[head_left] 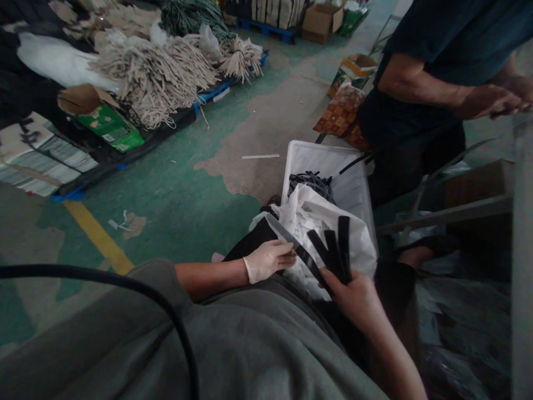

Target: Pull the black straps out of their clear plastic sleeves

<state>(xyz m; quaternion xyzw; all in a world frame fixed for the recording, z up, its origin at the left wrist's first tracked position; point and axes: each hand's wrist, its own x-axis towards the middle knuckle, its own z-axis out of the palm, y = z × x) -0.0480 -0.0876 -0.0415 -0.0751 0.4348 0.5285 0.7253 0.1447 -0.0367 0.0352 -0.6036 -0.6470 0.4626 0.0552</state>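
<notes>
In my right hand (353, 294) is a fan of several flat black strips (330, 250), their free ends spread apart and pointing up. One longer strip (308, 260) runs from the right hand across to my left hand (268, 260). The left hand wears a thin pale glove, and its thumb and fingers close on that strip. Beneath the strips, a crumpled white plastic sack (353, 239) lies over the near end of a white plastic bin (328, 149). Inside the bin sits a tangled heap of black strips (312, 183).
A person in dark clothes (441, 72) stands beyond the bin at the right. Metal frame bars (449, 215) run along the right side. Bundles of beige cords (154, 72) and a green carton (110, 125) lie at the left. A checked cushion (339, 114) is behind the bin.
</notes>
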